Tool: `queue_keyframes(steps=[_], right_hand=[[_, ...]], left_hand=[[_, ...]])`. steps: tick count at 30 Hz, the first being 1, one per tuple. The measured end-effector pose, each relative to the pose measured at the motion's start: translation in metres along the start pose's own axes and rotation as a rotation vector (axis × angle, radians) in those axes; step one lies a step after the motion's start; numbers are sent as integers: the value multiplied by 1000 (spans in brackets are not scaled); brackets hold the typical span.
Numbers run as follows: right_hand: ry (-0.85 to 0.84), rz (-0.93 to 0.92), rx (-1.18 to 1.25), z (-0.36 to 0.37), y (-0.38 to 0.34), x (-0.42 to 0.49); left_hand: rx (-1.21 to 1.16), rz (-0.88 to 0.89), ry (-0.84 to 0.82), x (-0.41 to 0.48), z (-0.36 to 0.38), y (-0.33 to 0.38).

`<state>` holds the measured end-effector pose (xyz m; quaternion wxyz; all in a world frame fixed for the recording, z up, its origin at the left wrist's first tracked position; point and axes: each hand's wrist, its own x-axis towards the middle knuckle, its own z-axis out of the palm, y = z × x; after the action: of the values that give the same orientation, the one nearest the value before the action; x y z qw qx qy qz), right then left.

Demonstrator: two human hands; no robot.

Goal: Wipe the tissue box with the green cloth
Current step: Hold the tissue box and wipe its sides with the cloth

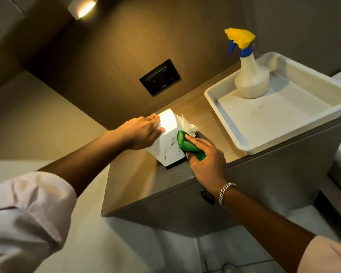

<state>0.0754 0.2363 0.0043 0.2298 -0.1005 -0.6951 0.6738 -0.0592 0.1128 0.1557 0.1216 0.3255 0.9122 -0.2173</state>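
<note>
Head view: two hands work on a white tissue box [169, 142] on a wooden shelf [130, 178].

The left hand [144, 133] grips the box's far upper edge; the right hand [205, 162] presses a folded green cloth [187, 146] against the box's marked near side, close to the tissues [187, 124]. To the right, well apart, a spray bottle [250, 75] stands in a white tray [283, 123].
</note>
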Motion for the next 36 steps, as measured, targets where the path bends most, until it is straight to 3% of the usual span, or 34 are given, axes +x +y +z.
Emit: queue_keyframes(steps=[6, 11, 14, 19, 25, 31, 36], right_hand=[[106, -22, -28, 17, 2, -7], [280, 15, -23, 39, -1, -16], [357, 4, -82, 62, -6, -24], [308, -25, -116, 97, -7, -43], [542, -22, -167, 88, -20, -20], [378, -115, -258, 134, -13, -53], [581, 25, -144, 110, -7, -35]], left_hand=[[-255, 360, 116, 5, 40, -43], [-135, 694, 233, 40, 40, -51], [-148, 785, 292, 55, 40, -45], [-217, 815, 367, 58, 49, -47], [-259, 811, 390, 57, 51, -45], [-253, 798, 391, 62, 54, -46], [-260, 791, 397, 64, 54, -47]])
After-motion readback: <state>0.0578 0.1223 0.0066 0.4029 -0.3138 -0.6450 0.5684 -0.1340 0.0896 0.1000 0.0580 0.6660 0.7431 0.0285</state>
